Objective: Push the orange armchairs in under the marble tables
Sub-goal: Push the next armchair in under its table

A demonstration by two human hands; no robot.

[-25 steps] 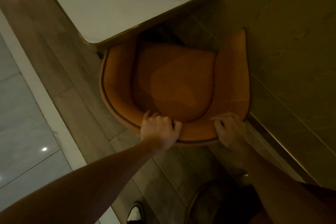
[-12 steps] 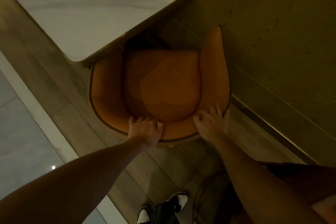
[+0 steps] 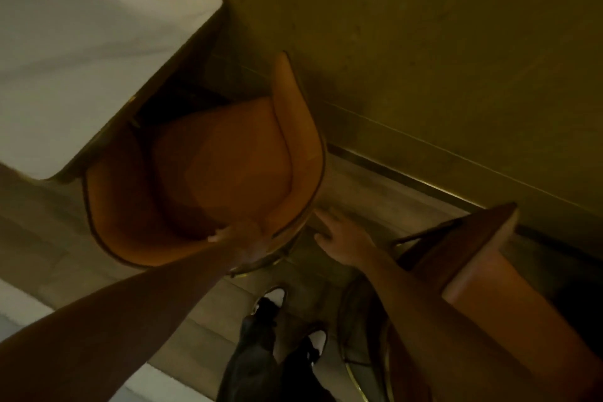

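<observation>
One hand has let go: the right hand now hangs open beside the armchair, while the left hand still grips its backrest. Its seat front sits under the table edge; this chair looks nearly done.

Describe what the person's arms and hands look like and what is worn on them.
Both forearms are bare, with no sleeves in view. The left hand and right hand wear no gloves. No watch, bracelet or ring shows, though the picture is dim and blurred. The right hand's fingers are bare.
</observation>
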